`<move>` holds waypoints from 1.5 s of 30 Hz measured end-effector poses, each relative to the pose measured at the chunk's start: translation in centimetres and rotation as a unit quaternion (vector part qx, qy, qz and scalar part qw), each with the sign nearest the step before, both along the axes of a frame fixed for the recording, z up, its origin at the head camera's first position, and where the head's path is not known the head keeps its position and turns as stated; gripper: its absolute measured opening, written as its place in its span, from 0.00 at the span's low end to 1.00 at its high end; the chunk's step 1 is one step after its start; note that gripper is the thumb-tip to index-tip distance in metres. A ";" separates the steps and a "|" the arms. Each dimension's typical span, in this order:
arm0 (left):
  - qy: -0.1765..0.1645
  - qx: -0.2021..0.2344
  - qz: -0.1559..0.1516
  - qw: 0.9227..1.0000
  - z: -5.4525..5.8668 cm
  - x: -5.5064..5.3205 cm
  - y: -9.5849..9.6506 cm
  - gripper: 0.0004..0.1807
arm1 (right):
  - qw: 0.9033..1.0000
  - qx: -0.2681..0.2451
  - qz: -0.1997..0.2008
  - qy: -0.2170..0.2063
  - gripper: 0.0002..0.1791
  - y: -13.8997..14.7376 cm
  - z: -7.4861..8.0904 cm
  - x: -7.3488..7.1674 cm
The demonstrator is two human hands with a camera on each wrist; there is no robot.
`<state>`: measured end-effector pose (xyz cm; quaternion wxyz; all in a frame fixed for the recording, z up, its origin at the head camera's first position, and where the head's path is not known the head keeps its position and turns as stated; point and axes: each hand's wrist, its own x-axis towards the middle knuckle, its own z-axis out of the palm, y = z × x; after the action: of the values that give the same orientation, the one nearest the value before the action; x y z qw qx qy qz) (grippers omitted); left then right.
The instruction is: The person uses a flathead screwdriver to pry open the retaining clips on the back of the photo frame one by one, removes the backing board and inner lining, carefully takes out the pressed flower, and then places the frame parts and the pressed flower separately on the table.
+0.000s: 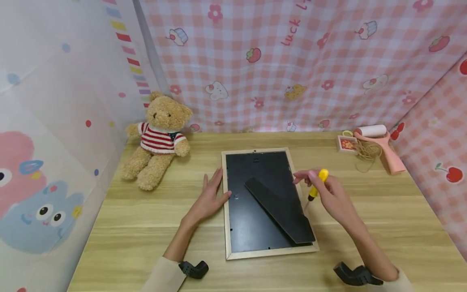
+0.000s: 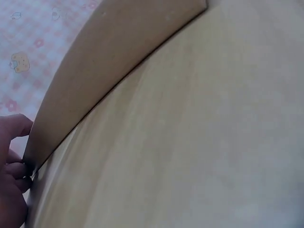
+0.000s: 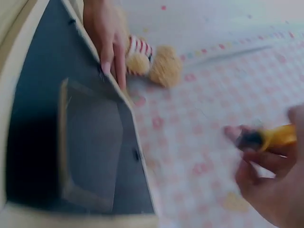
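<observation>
A picture frame (image 1: 266,170) with a pale wood border lies back side up on the table. Its black stand flap (image 1: 275,209) slants across the backing. At the frame's left border, my left hand (image 1: 207,202) rests with fingers extended and the thumb over the edge. My right hand (image 1: 330,194) is beside the right border, gripping a screwdriver (image 1: 316,186) with a yellow and black handle. The thin shaft points down toward that border. In the right wrist view, the screwdriver's yellow handle (image 3: 280,137) sits between thumb and fingers.
A teddy bear (image 1: 158,134) in a striped sweater sits at the back left of the wooden table (image 1: 146,227). At the back right are a small box (image 1: 346,144), twine (image 1: 368,150), a white roll (image 1: 372,130) and a pink object (image 1: 392,158). Patterned cloth hangs behind.
</observation>
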<state>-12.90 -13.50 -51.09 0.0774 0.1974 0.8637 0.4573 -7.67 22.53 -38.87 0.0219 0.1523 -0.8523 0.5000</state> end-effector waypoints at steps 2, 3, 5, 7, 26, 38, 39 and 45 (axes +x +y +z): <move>0.014 0.004 -0.006 1.000 0.0 -0.1 0.2 0.46 | 0.999 -0.035 0.005 0.006 0.26 -1.2 -0.1 -1.3; 0.017 0.004 -0.010 1.000 0.0 -0.1 0.2 0.46 | 0.999 -0.052 0.014 -0.001 0.27 -1.7 -0.1 -2.0; 0.019 0.003 -0.017 1.000 -0.1 -0.4 0.3 0.45 | 0.996 -0.067 0.048 -0.017 0.27 -2.8 -0.4 -3.5; 0.014 -0.007 -0.024 1.000 -0.2 -0.7 0.2 0.46 | 0.993 -0.070 0.089 -0.031 0.22 -3.8 -0.9 -5.0; 0.014 -0.040 -0.052 0.998 -0.4 -1.1 -0.9 0.48 | 0.989 -0.017 0.107 -0.105 0.19 -8.5 -7.7 -11.5; 0.017 -0.052 -0.059 0.997 -0.3 -1.2 -1.0 0.47 | 0.989 -0.015 0.108 -0.100 0.18 -10.4 -6.5 -12.6; 0.020 -0.050 -0.059 0.997 -0.4 -1.2 -1.0 0.47 | 0.991 0.008 0.110 -0.082 0.17 -10.7 -6.2 -12.7; 0.037 -0.034 -0.055 0.997 -0.8 -1.0 -1.2 0.48 | 0.980 0.136 0.144 0.013 0.15 -12.8 -4.0 -12.7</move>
<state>-13.89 -14.68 -51.93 0.0765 0.2586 0.8687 0.4154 -20.41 9.74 -42.88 -0.0596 0.2813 -0.8811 0.3756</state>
